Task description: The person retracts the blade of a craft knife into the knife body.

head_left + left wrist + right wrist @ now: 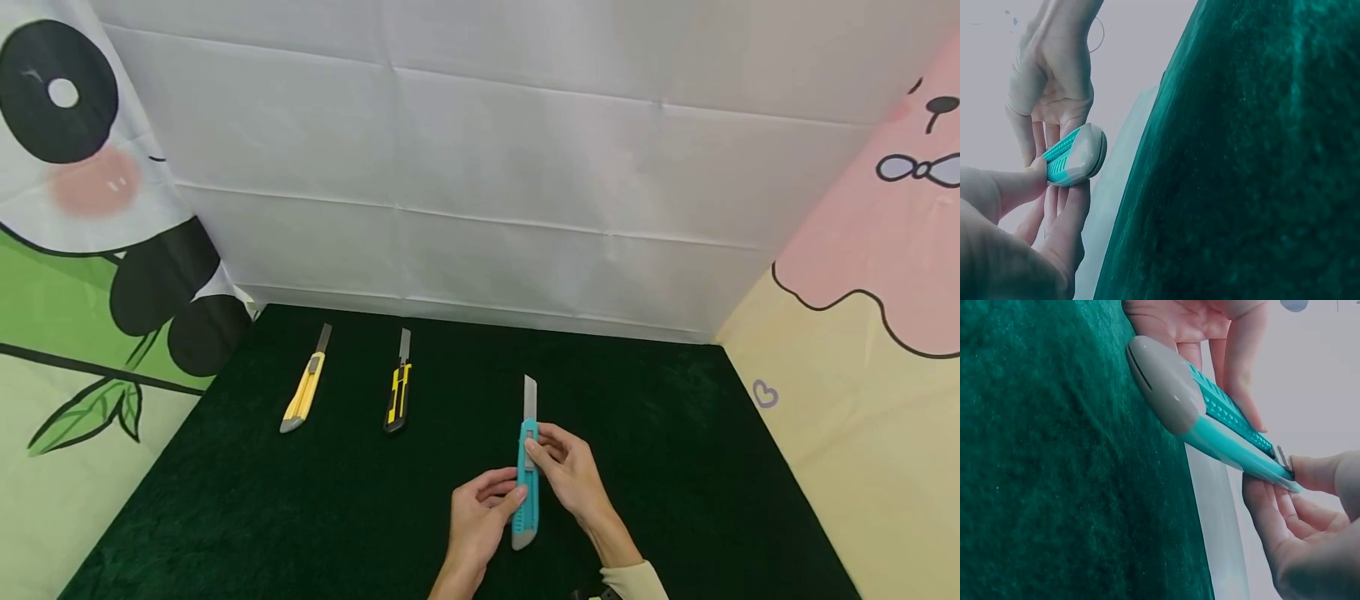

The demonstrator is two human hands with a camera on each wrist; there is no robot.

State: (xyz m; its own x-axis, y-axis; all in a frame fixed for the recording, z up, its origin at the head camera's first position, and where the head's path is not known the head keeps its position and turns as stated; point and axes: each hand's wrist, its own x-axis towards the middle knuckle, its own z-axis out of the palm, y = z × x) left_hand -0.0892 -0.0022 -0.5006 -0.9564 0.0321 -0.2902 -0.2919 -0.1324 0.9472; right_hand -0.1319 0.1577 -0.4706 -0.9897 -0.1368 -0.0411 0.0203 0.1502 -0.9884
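A teal utility knife [528, 492] with a grey end cap is held up between both hands, its blade [530, 398] extended and pointing away. My left hand [480, 512] pinches the lower part of the handle between thumb and fingers. Higher up, my right hand [573, 475] grips the handle, with the thumb on the slider. In the right wrist view the grey cap [1163, 384] faces the camera, and the right thumb [1316, 473] presses on the metal slider. The left wrist view shows the cap [1088, 153] end-on; the blade is hidden there.
On the dark green cloth [300, 500] lie a yellow utility knife [303, 392] at the far left and a black-and-yellow utility knife [397, 396] beside it, both with blades out. A white curtain [487, 167] stands behind, and printed cloth panels flank both sides.
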